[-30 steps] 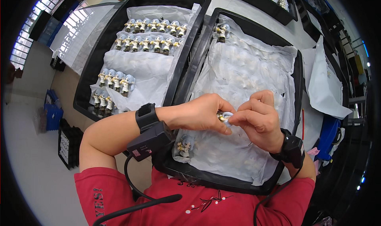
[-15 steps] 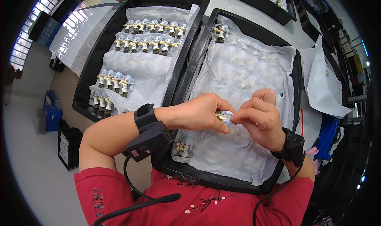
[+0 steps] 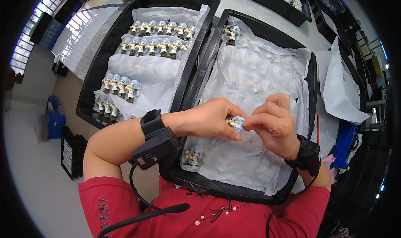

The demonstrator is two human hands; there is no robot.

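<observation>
Between my hands is a small figurine [image 3: 237, 123] with pale blue hair and a white-and-gold outfit. My left hand [image 3: 215, 119] grips its body between thumb and fingers, which hide most of it. My right hand [image 3: 271, 123] pinches at the hair side of the figurine; its thumb and index finger are pressed together, and whether a tiny part sits between them is hidden. Below my hands is a black tray [image 3: 311, 112] lined with white tissue paper [image 3: 242, 163]. One like figurine [image 3: 194, 153] lies in its near left corner, another figurine [image 3: 232, 34] in its far left corner.
A second black tray [image 3: 94, 67] on the left holds several rows of similar figurines [image 3: 158, 46] on tissue. Another black tray [image 3: 267, 6] with figurines stands at the back. White paper [image 3: 342, 87] hangs at the right. A black crate [image 3: 72, 154] sits low at left.
Both hands stay almost in place with the figurine between them. A small dark speck shows on the tissue below my hands now.
</observation>
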